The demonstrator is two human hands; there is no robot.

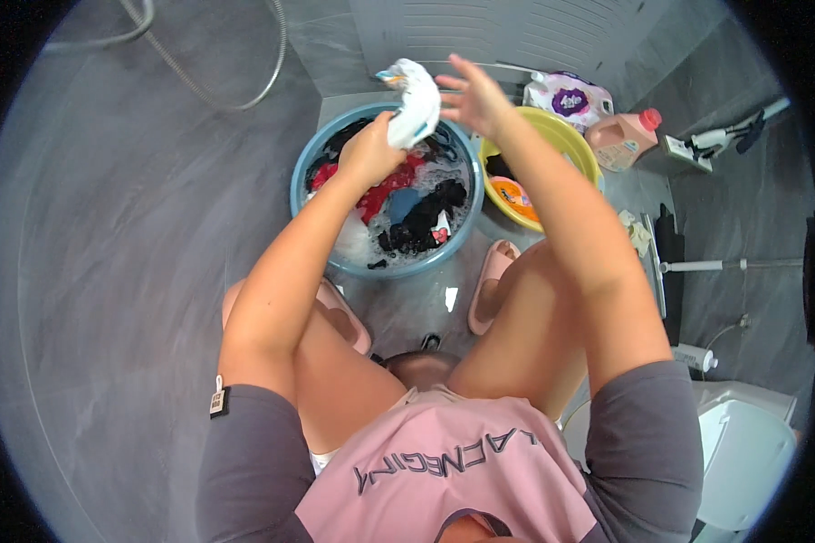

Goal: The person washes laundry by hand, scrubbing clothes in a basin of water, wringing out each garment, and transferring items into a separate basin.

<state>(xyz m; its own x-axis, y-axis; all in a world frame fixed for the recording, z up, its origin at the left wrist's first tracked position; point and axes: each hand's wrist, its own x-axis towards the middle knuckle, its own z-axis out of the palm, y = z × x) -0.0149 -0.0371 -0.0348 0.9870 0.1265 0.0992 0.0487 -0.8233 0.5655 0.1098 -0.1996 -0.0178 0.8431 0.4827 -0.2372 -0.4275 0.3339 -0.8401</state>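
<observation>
My left hand (369, 156) is closed around a crumpled white cloth (415, 113) with small blue and orange marks, lifted above the far side of a blue tub (398, 271). Just right of the cloth, my right hand (475, 98) is raised with its fingers spread and nothing in it. Sudsy water fills the tub. In it lie black clothes (430, 215), a red garment (385, 192) and a blue piece (404, 205). White foam or cloth (357, 237) shows at the tub's near left; I cannot tell which.
Touching the tub's right side is a yellow basin (552, 134) with an orange package (513, 195) and something dark inside. Beyond it stand a white-and-purple pack (569, 98) and a pink bottle (619, 143) with a red cap. A shower hose (217, 102) hangs at upper left; a toilet (743, 462) is at lower right.
</observation>
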